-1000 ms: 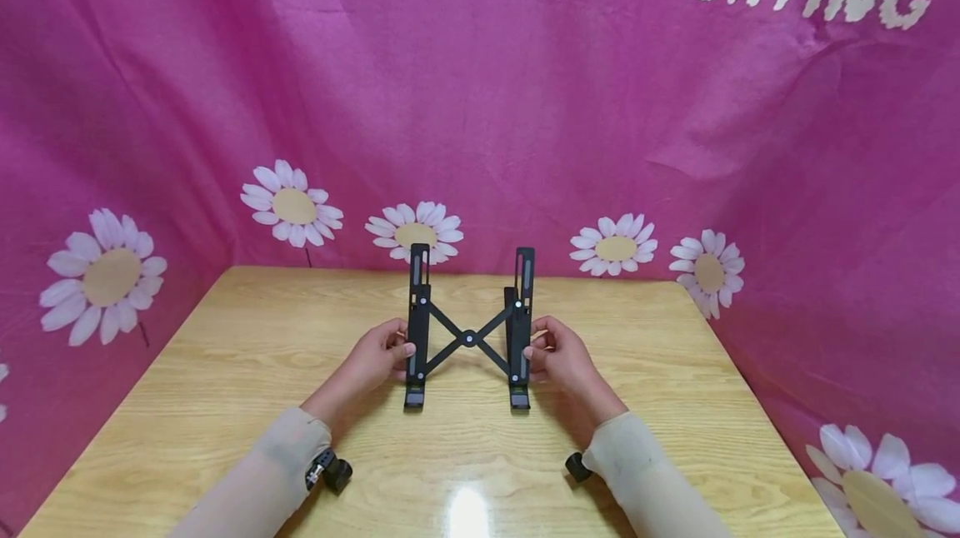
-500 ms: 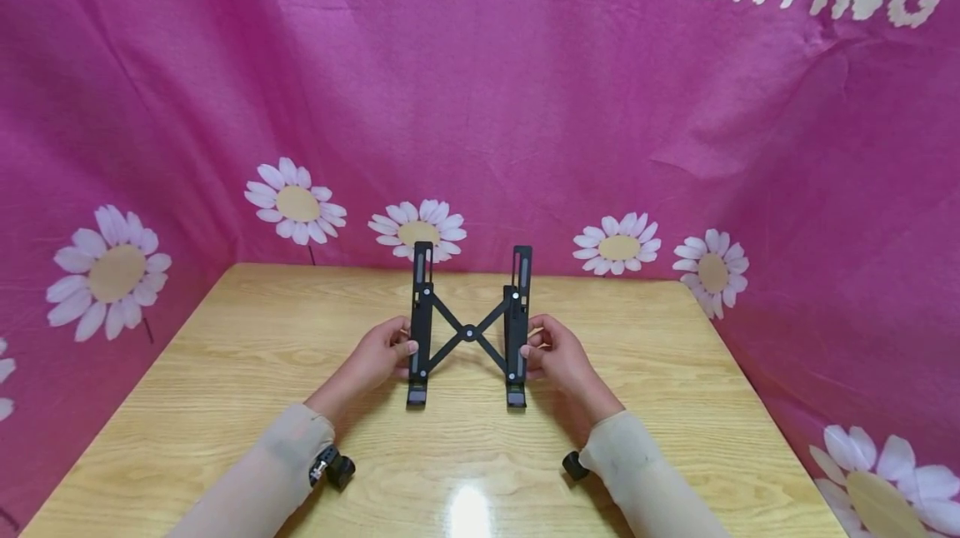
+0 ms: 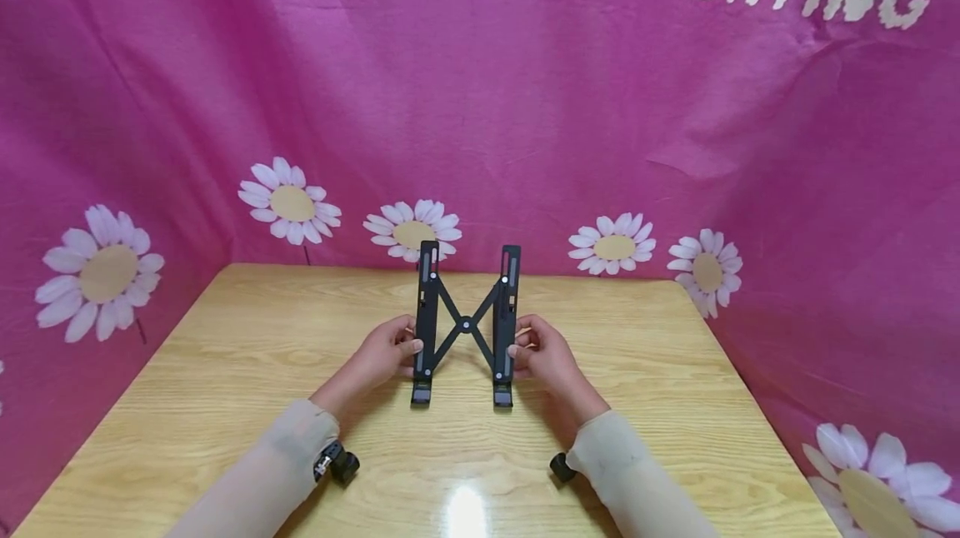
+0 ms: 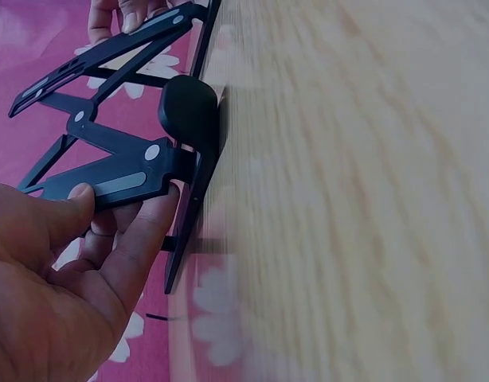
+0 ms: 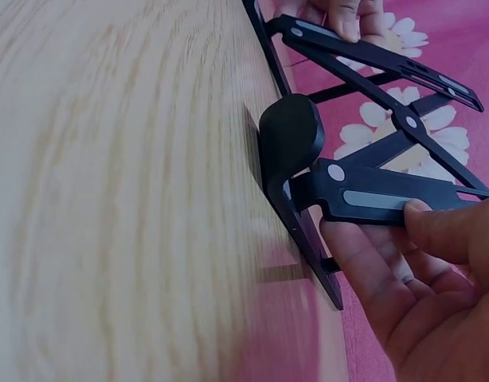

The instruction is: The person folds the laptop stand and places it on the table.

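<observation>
A black folding laptop stand [image 3: 466,325] stands on the wooden table, its two side rails joined by an X of crossed bars. My left hand [image 3: 389,348] pinches the left rail, thumb on the top face and fingers beneath. On the opposite side my right hand [image 3: 546,355] grips the right rail the same way. In the left wrist view the left thumb [image 4: 81,199] presses beside a grey pad strip, near the stand's rounded front lip [image 4: 189,111]. The right wrist view shows the right hand [image 5: 436,286] under its rail, close to the other front lip [image 5: 291,135].
The wooden table [image 3: 262,330] extends around the stand on all sides. A pink cloth [image 3: 480,105] printed with white daisies hangs behind the table and along both sides. Small black wrist cameras [image 3: 341,465] are strapped at both sleeves.
Both hands have moved toward each other, the right one more. The stand's rails have come closer together, and its crossed bars now form a narrower, taller X.
</observation>
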Demonstrator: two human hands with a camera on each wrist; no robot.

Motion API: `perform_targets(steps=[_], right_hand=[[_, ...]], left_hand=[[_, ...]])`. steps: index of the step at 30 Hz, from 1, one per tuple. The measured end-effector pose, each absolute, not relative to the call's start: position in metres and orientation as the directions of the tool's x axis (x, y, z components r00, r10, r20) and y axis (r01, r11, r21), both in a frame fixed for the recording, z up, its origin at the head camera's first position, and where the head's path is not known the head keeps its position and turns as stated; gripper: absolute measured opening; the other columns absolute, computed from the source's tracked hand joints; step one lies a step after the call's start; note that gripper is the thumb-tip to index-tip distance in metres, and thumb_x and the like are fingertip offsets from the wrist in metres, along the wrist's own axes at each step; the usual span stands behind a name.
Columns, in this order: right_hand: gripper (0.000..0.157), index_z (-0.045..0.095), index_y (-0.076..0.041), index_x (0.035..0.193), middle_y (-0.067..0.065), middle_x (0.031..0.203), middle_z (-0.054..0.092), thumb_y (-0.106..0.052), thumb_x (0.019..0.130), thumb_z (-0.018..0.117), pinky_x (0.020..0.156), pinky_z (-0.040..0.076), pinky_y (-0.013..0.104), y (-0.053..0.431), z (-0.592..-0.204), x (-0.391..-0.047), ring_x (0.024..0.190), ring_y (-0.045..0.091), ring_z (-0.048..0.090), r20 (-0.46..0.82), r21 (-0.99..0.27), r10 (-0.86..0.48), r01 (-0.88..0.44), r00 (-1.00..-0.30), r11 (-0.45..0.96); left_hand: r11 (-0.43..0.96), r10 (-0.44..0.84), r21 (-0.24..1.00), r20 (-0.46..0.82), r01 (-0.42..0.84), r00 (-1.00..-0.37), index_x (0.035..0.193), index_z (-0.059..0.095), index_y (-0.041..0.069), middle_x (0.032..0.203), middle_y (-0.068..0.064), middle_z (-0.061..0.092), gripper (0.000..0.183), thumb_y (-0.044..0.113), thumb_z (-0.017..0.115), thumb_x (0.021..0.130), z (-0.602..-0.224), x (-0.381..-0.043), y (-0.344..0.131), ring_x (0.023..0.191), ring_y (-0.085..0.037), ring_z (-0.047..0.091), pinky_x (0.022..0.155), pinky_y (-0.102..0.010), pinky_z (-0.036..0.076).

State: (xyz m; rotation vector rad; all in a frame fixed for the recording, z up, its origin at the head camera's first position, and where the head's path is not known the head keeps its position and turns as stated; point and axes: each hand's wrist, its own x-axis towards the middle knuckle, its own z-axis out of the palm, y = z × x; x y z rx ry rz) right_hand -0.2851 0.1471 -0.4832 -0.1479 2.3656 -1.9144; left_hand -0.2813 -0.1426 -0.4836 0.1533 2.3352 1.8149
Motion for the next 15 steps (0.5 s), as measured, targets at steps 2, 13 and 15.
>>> perform_targets(steps=[2,13,15], right_hand=[[0.029,0.06,-0.004,0.118,0.013,0.091,0.059,0.011,0.094,0.065,0.067,0.063,0.051,0.145,-0.483,-0.285,0.07,0.022,0.068,-0.017,-0.977,-0.132,-0.012,-0.991,0.214],[0.028,0.06,-0.007,0.12,0.013,0.093,0.059,0.008,0.096,0.064,0.069,0.064,0.047,0.139,-0.481,-0.285,0.072,0.024,0.07,-0.036,-0.972,-0.112,0.009,-0.993,0.237],[0.028,0.06,-0.006,0.12,0.013,0.093,0.059,0.008,0.096,0.064,0.069,0.064,0.047,0.138,-0.482,-0.285,0.072,0.024,0.07,-0.035,-0.97,-0.112,0.007,-0.993,0.241]], left_hand=[[0.25,0.191,0.968,-0.083,-0.033,-0.978,0.11,0.059,-0.001,0.095,-0.013,0.059,0.008,0.001,0.056,0.103,-0.484,-0.283,-0.141,0.08,-0.02,0.068,0.069,-0.041,0.064],[0.287,0.209,0.957,-0.093,-0.03,-0.974,0.108,0.057,0.004,0.095,-0.013,0.058,0.005,0.005,0.053,0.106,-0.481,-0.285,-0.129,0.084,-0.022,0.065,0.07,-0.04,0.064],[0.288,0.209,0.957,-0.097,-0.033,-0.973,0.108,0.058,0.005,0.096,-0.013,0.058,0.005,0.005,0.053,0.106,-0.481,-0.286,-0.126,0.085,-0.022,0.064,0.07,-0.04,0.064]])
